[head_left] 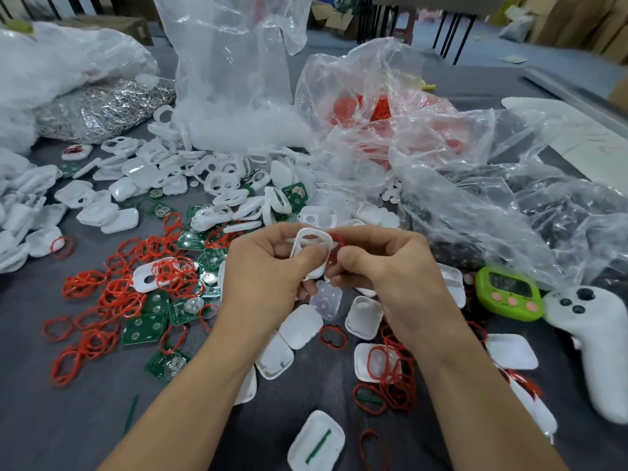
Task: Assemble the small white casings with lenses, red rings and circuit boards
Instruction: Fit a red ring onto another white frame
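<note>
Casing [312, 244], long axis near upright, hollow side facing camera, left hand [268, 270] gripping it, right hand [384, 266] pinching red ring [339, 242]

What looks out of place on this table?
A green timer and a white handheld controller lie at the right; neither is a casing, lens, ring or board, so they look odd among the parts.

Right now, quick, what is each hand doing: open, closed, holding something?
Left hand: grips the white casing.
Right hand: pinches a red ring at the casing's edge.
</note>
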A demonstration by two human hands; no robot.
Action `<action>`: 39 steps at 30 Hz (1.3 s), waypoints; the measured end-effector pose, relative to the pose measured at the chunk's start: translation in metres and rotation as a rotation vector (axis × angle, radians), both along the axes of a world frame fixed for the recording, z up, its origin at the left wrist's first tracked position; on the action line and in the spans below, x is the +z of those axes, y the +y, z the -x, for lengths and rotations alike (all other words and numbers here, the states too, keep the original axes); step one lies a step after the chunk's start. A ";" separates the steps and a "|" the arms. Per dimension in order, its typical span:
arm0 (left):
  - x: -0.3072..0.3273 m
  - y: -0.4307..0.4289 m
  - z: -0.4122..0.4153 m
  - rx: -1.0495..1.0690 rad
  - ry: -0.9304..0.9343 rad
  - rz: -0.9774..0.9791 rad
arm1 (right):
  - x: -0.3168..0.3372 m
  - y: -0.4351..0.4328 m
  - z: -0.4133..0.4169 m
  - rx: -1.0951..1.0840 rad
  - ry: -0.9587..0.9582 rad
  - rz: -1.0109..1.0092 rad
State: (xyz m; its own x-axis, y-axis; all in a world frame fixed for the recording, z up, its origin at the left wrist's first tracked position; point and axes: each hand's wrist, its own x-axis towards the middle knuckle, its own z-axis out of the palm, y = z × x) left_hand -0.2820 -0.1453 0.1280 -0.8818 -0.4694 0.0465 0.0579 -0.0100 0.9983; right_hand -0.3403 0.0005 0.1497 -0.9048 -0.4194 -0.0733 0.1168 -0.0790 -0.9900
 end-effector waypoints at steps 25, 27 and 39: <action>-0.004 0.003 0.000 0.098 -0.028 0.282 | 0.000 0.007 0.002 0.052 0.005 -0.009; -0.003 0.005 0.000 0.065 -0.007 0.238 | 0.001 0.006 0.002 0.044 -0.064 0.048; 0.006 0.019 -0.008 0.244 -0.119 0.638 | -0.002 0.000 0.002 -0.005 -0.196 0.102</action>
State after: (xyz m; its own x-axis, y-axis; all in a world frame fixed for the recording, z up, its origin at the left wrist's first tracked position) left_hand -0.2736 -0.1259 0.1344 -0.7709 -0.5678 0.2887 -0.1263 0.5805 0.8044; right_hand -0.3419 0.0008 0.1479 -0.8793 -0.4297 -0.2056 0.3059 -0.1784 -0.9352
